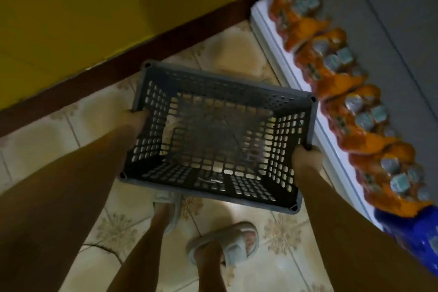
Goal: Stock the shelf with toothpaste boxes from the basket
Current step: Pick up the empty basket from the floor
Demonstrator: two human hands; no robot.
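Observation:
A dark grey perforated plastic basket (239,85) hangs in the air above the floor, and I see no boxes inside it. My left hand (136,119) grips its left rim. My right hand (305,161) grips its right rim. A white low shelf (267,31) runs along the right side, beside the basket. No toothpaste boxes show anywhere in view.
Orange and red packets (336,73) line the white shelf, with a blue packet (412,234) at its near end. A yellow wall with a brown skirting (118,64) stands at the left. My feet in pale slippers (227,242) stand on the patterned tile floor.

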